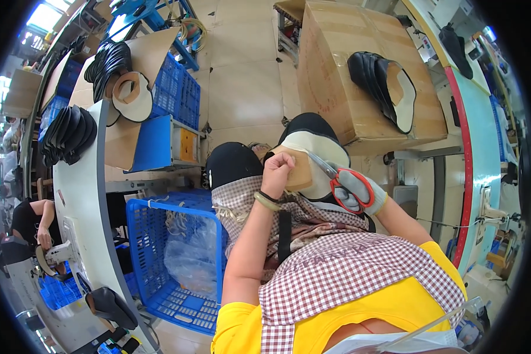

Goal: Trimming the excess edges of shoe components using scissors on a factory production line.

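Note:
A black shoe upper (pixel 330 150) with cream and tan lining lies across my lap. My left hand (pixel 279 171), bare with a bangle at the wrist, is closed in a pinch at its near-left edge, over the tan part. My right hand (pixel 360 192), in a pale glove, grips red-handled scissors (pixel 370 187). Their blades point up and left across the lining. I cannot tell whether the blades touch it. The fingertips of my left hand hide what they pinch there.
At my left stands a blue plastic crate (pixel 133 253) holding clear bags. Stacked black uppers (pixel 71 133) lie on the left table and on a cardboard-topped stack beyond it. Ahead right, a large cardboard box (pixel 330 76) carries more uppers (pixel 377 82). Another person's hand (pixel 44 238) is at far left.

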`<state>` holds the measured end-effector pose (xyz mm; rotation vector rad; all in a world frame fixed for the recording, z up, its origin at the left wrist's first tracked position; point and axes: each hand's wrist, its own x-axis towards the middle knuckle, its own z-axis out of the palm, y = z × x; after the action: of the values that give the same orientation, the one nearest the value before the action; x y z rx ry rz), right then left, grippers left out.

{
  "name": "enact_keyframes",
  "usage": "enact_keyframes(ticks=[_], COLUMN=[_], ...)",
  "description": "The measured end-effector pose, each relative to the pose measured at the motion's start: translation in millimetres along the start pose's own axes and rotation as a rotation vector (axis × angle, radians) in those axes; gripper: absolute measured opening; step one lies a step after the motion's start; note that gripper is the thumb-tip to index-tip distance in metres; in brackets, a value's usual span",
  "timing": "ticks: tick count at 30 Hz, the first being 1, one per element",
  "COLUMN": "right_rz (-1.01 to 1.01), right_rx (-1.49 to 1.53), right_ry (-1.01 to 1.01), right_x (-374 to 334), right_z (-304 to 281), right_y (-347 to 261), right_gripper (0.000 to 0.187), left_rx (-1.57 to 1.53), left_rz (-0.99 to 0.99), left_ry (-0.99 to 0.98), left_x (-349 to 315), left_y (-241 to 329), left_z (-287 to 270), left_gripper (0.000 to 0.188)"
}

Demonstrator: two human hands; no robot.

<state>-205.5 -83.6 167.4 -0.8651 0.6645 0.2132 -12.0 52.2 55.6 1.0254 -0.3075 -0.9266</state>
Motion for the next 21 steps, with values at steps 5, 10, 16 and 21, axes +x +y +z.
enact_keyframes(ticks=[5,10,16,21], right_rz=[-0.013,-0.017,0.024,0.028], right_rx=[-0.006,-0.076,-0.216,-0.244], right_ry=[-0.024,-0.008,-0.027,0.068], right_x=[-7,5,-2,4], right_z=[-8,6,14,21], right_y=[17,14,0,1], right_gripper=[0.062,0.061,0.059,0.058], left_rx=[0.294,0.857,1.316,0.712], left_rz=[-0.287,0.18,0.458,-0.012], left_ry=[-0.342,0.049,0.397,0.382], left_x=[16,-9,-47,-22], left_y=[26,27,29,27], left_z=[-14,-1,49,54], left_gripper=[0.018,0.011,0.013,0.025])
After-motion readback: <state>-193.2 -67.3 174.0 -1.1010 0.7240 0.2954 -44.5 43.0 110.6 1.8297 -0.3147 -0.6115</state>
